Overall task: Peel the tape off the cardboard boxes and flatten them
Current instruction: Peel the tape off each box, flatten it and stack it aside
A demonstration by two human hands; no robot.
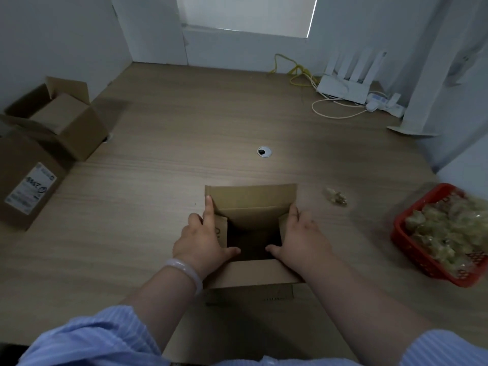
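Observation:
A small brown cardboard box [250, 198] sits open-topped on the wooden table [158, 180] right in front of me, its far flap standing up and its near flap folded toward me. My left hand [203, 241] rests on the box's left side flap, index finger straight along the left edge and thumb reaching into the dark opening. Mirroring it, my right hand [301, 236] lies on the right side flap with straight fingers and its thumb at the opening. A crumpled wad of tape [336, 198] lies on the table to the right of the box.
Two more cardboard boxes stand at the left edge: an open one [66, 120] and a closed one with a white label [26, 186]. A red basket [412, 249] of crumpled tape is at the right. A cable grommet [264, 151], a white router [346, 83] and cables lie farther back.

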